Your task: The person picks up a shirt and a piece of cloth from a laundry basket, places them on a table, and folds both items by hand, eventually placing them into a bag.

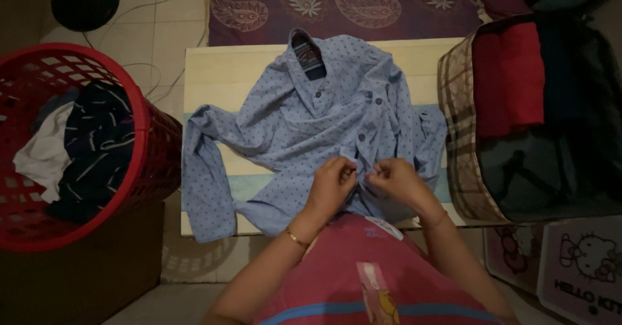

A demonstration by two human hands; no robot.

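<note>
I see a low pale counter (214,72) in the middle of the scene with a blue dotted shirt (291,124) spread face up across it, collar at the far edge and hem at the near edge by my body. Its left sleeve (201,182) hangs over the counter's left side, and that is my first worry: the weight of that dangling cloth could drag the whole shirt leftward whenever the front is tugged. To the left stands a red laundry basket (139,137) full of dark and white clothes, close enough that the sleeve could snag on its rim. To the right sits an open checked bag (457,105) with folded red and dark garments inside, touching the counter's edge, so the right sleeve could catch there too. Near the hem, my left hand (334,182) and right hand (395,179) meet at the shirt's front placket, fingers of both narrowly pinched on the fabric beside a small button (361,138) further up. The light is dim, so the two front edges could end up misaligned, or the pinch could slip.
</note>
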